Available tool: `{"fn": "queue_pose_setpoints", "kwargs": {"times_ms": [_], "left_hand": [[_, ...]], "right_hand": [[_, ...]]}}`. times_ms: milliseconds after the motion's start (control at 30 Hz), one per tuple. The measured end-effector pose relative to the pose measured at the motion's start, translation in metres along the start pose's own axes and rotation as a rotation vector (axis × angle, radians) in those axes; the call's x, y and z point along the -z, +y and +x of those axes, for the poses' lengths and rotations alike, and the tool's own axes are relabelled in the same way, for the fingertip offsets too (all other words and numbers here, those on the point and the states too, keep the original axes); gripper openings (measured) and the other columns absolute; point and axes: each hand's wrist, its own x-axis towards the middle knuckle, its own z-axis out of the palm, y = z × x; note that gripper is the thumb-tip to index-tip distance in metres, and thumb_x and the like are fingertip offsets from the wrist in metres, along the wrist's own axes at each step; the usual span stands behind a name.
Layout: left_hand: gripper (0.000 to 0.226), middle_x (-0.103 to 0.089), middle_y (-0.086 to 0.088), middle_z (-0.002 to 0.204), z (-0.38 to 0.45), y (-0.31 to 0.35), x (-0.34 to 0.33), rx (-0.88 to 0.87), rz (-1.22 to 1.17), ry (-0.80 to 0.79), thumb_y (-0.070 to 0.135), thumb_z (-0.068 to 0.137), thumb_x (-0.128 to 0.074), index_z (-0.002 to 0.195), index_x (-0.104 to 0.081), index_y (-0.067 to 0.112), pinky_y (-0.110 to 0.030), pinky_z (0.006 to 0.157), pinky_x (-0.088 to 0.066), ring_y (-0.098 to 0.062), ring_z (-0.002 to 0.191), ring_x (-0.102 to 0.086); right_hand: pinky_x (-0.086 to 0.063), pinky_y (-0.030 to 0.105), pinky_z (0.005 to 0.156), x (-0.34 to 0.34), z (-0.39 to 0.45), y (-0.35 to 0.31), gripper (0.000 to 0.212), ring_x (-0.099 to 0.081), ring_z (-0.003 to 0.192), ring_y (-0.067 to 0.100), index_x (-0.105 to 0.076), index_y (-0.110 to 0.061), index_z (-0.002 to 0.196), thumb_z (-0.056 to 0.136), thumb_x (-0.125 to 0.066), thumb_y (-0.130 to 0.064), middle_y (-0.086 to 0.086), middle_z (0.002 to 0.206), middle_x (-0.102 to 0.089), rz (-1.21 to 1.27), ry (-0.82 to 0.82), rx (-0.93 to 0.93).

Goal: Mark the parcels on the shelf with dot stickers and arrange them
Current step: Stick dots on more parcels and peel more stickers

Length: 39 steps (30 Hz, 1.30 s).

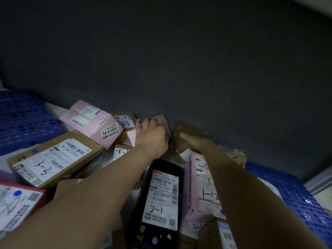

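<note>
Left hand (pixel 152 133) grips a small pale parcel (pixel 162 121) at the shelf's back wall; right hand (pixel 190 141) rests flat on a crumpled brown parcel (pixel 186 131) just beside it.
Lift the pale one clear of the pink box (pixel 91 123) left of it; check for a dot, none visible.

Pretty cramped back here. Open air above the pile, right up the dark back wall (pixel 179 60). Down low, blocked by parcels: pink box (pixel 91 123) left, black box (pixel 161 194) centre, blue crates (pixel 23 119) walling off both sides.
</note>
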Motion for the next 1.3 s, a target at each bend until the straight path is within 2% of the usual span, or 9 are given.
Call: {"fn": "queue_pose_setpoints", "kwargs": {"times_ms": [167,300,400,600,667,733,933,1067,1300], "left_hand": [[0.042,-0.041,-0.012,0.137,-0.019,0.0,0.022,0.064,-0.108,0.059,0.026,0.092,-0.043,0.133,-0.046,0.015,-0.047,0.115,-0.016,-0.032,0.132,-0.029],[0.036,-0.05,-0.019,0.128,-0.042,-0.006,0.051,0.164,-0.398,0.128,0.031,0.098,-0.037,0.122,-0.051,0.008,-0.041,0.1,-0.035,-0.037,0.12,-0.043],[0.05,-0.046,-0.014,0.139,-0.072,-0.012,0.078,0.248,-0.731,0.068,0.046,0.1,-0.031,0.136,-0.042,0.012,-0.037,0.101,-0.036,-0.032,0.127,-0.043],[0.06,-0.06,0.01,0.122,-0.145,-0.031,0.124,0.318,-1.196,-0.057,0.072,0.08,-0.047,0.126,-0.032,0.036,-0.038,0.099,-0.043,-0.013,0.109,-0.056],[0.08,-0.066,0.009,0.117,-0.164,-0.038,0.131,0.339,-1.333,-0.106,0.076,0.066,-0.059,0.131,-0.036,0.035,-0.04,0.093,-0.048,-0.013,0.107,-0.062],[0.069,-0.068,0.007,0.115,-0.184,-0.04,0.139,0.323,-1.4,-0.112,0.066,0.074,-0.061,0.133,-0.039,0.037,-0.04,0.084,-0.052,-0.016,0.106,-0.064],[0.059,-0.065,0.006,0.117,-0.227,-0.04,0.164,0.319,-1.391,0.08,0.047,0.09,-0.056,0.139,-0.024,0.036,-0.029,0.067,-0.052,-0.011,0.098,-0.065],[0.079,-0.062,0.006,0.121,-0.243,-0.044,0.171,0.249,-1.274,0.165,0.04,0.088,-0.062,0.147,-0.011,0.033,-0.025,0.077,-0.056,-0.008,0.099,-0.066],[0.054,-0.061,0.021,0.119,-0.269,-0.043,0.175,0.266,-1.263,0.047,0.067,0.088,-0.039,0.134,-0.044,0.039,-0.016,0.073,-0.041,0.008,0.099,-0.057]], "right_hand": [[-0.033,0.044,0.108,0.037,-0.174,-0.095,0.107,-0.033,0.134,0.037,-0.024,-0.018,0.148,0.062,-0.059,-0.071,0.015,0.146,-0.036,0.137,0.265,-0.038],[-0.046,0.043,0.098,0.042,-0.231,-0.11,0.081,-0.054,0.116,0.027,-0.04,-0.025,0.137,0.066,-0.063,-0.059,0.007,0.133,-0.052,0.42,0.225,0.158],[-0.053,0.034,0.083,0.043,-0.273,-0.118,0.039,-0.064,0.1,0.02,-0.06,-0.022,0.116,0.09,-0.05,-0.049,0.005,0.116,-0.066,0.744,-0.028,0.188],[-0.04,0.059,0.101,0.036,-0.351,-0.103,0.066,-0.051,0.121,0.04,-0.063,-0.016,0.124,0.082,-0.034,-0.059,0.019,0.125,-0.062,1.22,-0.673,0.093],[-0.035,0.065,0.102,0.026,-0.373,-0.099,0.067,-0.047,0.125,0.045,-0.061,-0.014,0.128,0.085,-0.033,-0.058,0.023,0.131,-0.056,1.274,-0.784,0.107],[-0.034,0.068,0.101,0.018,-0.39,-0.099,0.066,-0.044,0.127,0.047,-0.056,-0.014,0.132,0.086,-0.034,-0.055,0.024,0.136,-0.052,1.292,-0.825,0.123],[-0.05,0.055,0.091,0.006,-0.436,-0.107,0.051,-0.056,0.118,0.031,-0.063,-0.02,0.122,0.093,-0.042,-0.056,0.009,0.12,-0.066,1.226,-0.493,0.172],[-0.052,0.043,0.093,0.0,-0.46,-0.105,0.056,-0.057,0.116,0.016,-0.053,-0.034,0.129,0.077,-0.06,-0.054,-0.005,0.124,-0.063,0.984,-0.355,0.385],[-0.054,0.037,0.085,-0.018,-0.471,-0.096,0.061,-0.061,0.113,0.017,-0.047,-0.026,0.137,0.079,-0.067,-0.022,0.0,0.125,-0.063,1.107,-0.381,0.398]]}}
